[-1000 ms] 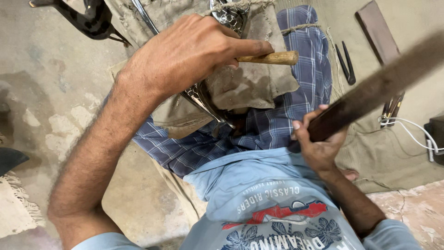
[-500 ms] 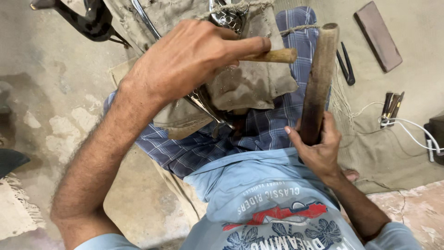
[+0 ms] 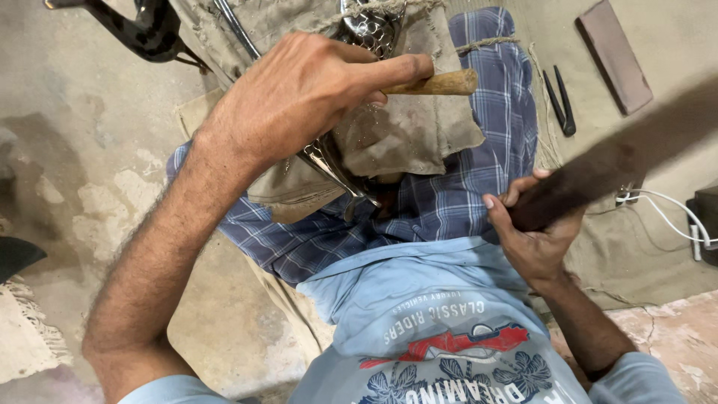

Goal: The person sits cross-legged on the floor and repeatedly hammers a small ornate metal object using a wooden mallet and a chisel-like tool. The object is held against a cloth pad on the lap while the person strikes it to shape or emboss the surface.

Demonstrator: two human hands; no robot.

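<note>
My left hand (image 3: 299,93) is closed around a tool with a light wooden handle (image 3: 437,82); the handle sticks out to the right over a worn tan cloth (image 3: 404,131) on my lap. A shiny metal piece (image 3: 333,161) lies under that hand, partly wrapped by the cloth. My right hand (image 3: 535,232) grips the lower end of a dark wooden stick (image 3: 606,168), which points up to the right and is blurred by motion. The tool's working end is hidden behind my left hand.
A blue checked cloth (image 3: 449,202) covers my legs. On the tan sheet to the right lie a brown flat block (image 3: 615,54), dark pliers (image 3: 559,101) and white cables (image 3: 677,213). A black metal frame part (image 3: 138,30) sits at top left on the concrete floor.
The dark stick stood nearly upright half a second ago; now it has swung back down to the right. My left hand has held the wooden-handled tool in the same place.
</note>
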